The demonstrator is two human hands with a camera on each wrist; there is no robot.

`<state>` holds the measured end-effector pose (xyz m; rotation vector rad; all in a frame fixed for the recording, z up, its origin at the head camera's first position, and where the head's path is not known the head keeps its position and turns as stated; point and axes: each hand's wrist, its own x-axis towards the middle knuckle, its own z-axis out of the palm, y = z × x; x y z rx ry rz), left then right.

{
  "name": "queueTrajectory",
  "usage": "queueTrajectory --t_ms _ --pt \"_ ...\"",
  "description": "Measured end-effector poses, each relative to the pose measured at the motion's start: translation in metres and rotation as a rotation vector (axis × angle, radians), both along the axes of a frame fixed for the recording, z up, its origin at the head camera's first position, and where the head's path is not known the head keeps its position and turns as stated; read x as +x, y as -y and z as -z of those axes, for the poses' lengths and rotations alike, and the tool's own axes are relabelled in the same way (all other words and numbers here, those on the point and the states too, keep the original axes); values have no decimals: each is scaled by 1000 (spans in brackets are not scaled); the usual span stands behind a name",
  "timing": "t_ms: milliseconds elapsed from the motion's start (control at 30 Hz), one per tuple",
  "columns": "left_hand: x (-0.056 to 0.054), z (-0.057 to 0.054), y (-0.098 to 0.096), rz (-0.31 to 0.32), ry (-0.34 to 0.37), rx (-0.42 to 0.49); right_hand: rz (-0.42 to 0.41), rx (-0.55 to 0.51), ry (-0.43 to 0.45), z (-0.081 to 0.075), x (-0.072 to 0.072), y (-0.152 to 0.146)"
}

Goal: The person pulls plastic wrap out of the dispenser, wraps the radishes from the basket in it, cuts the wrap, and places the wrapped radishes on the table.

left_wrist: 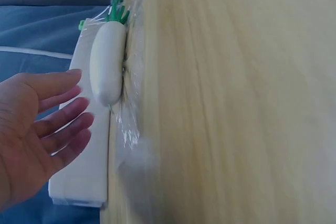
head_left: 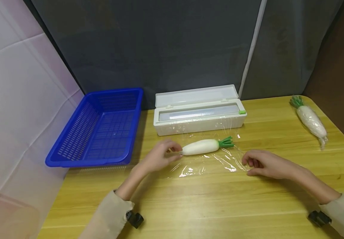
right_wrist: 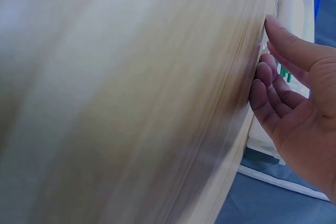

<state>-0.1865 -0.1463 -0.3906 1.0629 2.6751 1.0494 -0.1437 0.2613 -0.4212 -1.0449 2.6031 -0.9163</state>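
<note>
A long white radish with a smooth, tapered body [head_left: 201, 147] is lying on a sheet of thin, clear plastic film [head_left: 189, 171], in front of a long white plastic box with a raised lid [head_left: 200, 125]. Its short green leaf stalks [head_left: 226, 142] are pointing toward the right.

The radish is looking firm and stiff, probably of moderate weight, though a light imitation would be looking much the same. Its glossy skin is likely to be slippery, so the thick middle is offering the surest hold; the thin root tip and the stalks are seeming weaker places to lift by. The film is looking light, limp and clingy, likely creasing or tearing under a hard pull, and its free edges are the places for pinching.

The left grip [head_left: 161, 155] is hovering by the root tip, fingers spread and slightly bent, apparently holding nothing. The right grip [head_left: 262, 163] is resting near the film's right edge, fingers loosely curled, a gap showing between them and the thumb; whether it is touching the film is unclear.

Reflections and the pale wooden tabletop [head_left: 219, 205] are hiding most of the film's outline. The right wrist view is showing only part of the radish, behind the thumb, and much of its wood is blurring. The radish's underside is remaining out of sight.
</note>
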Motion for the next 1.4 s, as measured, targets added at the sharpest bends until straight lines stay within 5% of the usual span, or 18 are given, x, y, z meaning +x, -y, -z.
queueTrajectory --t_ms 567,900,1400 --pt "18 15 35 140 70 -101 19 10 8 0 -1 -1" --pt "26 14 46 120 138 -185 -1 -3 -53 1 0 -4" --pt "23 18 45 157 106 -138 10 18 -102 2 0 -4"
